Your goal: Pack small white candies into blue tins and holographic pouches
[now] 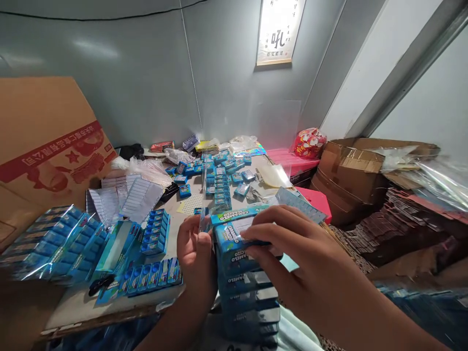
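In front of me stands a tall stack of blue candy boxes [243, 280] with printed lettering and white labels. My right hand [292, 248] is closed on the top box of the stack, with its fingertips over the lettered face. At the stack's left side, my left hand [195, 248] has its fingers curled around the near edge of a clear plastic bag [252, 122]. The see-through bag rises flat above the stack, and the table shows through it. Where the bag ends near the stack is hard to see.
Many small blue boxes [241, 189] lie loose on the table. Filled blue trays [155, 234] and bagged packs [58, 248] stand at left, with white divider sheets [141, 197]. A large carton [44, 146] leans left; open cartons [347, 170] are at right.
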